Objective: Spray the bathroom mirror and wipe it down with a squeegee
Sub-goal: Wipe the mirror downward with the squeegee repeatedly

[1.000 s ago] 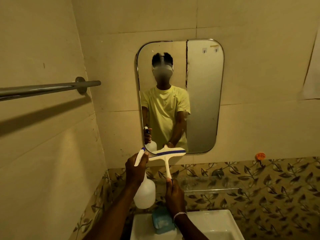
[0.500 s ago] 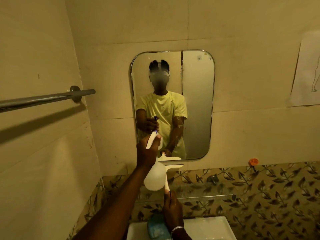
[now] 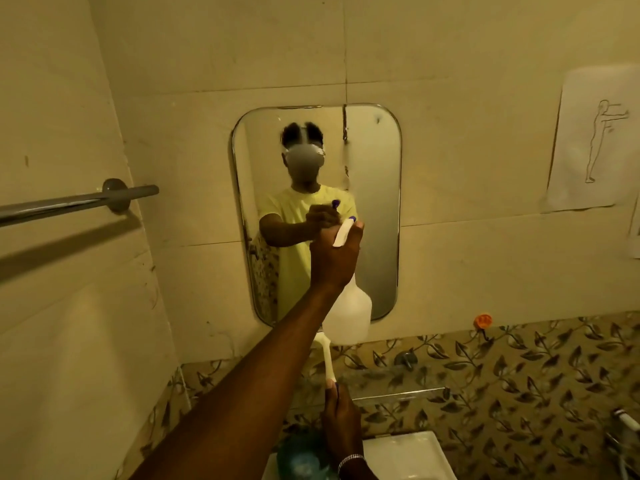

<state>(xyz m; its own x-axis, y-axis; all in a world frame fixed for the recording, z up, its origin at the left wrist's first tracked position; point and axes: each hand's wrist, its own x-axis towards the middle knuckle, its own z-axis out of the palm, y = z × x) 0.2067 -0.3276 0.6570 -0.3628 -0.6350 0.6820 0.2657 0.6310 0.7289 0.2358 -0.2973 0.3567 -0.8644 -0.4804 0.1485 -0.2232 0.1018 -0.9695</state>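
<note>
A rounded mirror hangs on the tiled wall ahead. My left hand is raised in front of its middle, gripping the neck of a white spray bottle whose blue-tipped nozzle points at the glass. Below it my right hand holds the white squeegee by the handle, upright; its blade is hidden behind the bottle and my forearm. The mirror reflects a person in a yellow shirt holding the sprayer.
A metal towel bar juts from the left wall. A white sink lies below, with a blue item on its left. An orange hook and a paper drawing sit on the wall at right.
My left hand has lifted the spray bottle from below the mirror up to its middle. The squeegee stays low in my right hand. The view has tilted down and right.
</note>
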